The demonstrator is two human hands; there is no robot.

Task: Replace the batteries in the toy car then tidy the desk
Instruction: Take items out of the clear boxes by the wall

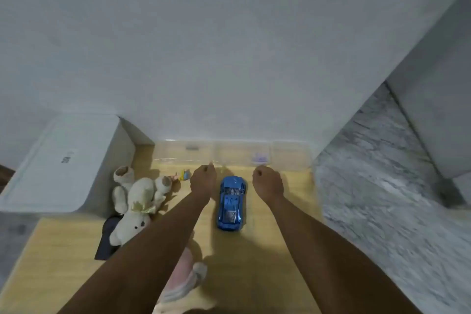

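1. Nearest of all, a pink and white soft toy (188, 275) lies on the wooden desk (267, 262), on this side of the blue toy car (231, 202) and to its left, partly hidden under the person's left forearm.
2. The toy car, the thing the job is about, stands on its wheels in the middle of the desk, lengthwise toward the wall, between the two forearms and touching neither.
3. Left of the car a cream stuffed rabbit (137, 209) with a pale bow sprawls on the desk, resting partly on a dark flat thing (108, 239) I cannot make out.
4. Beyond the rabbit, and still left of the car, sits a small colourful toy (184, 175), too blurred to name.
5. The left hand (203, 180) hovers just left of the car's far end, fingers curled under. It may pinch something small at its tip, but I cannot tell.
6. The right hand (267, 181) hovers just right of the car's far end, also with fingers curled. The two hands are apart, the car between them. Whether this one grips anything I cannot tell.
7. Beyond the car, against the wall, clear plastic boxes (237, 154) stand in a row, both hands near their front edge.
8. Far left of the car stands a white lidded bin (63, 163).
9. To the right of the car the desk ends at a grey marbled floor (382, 173).
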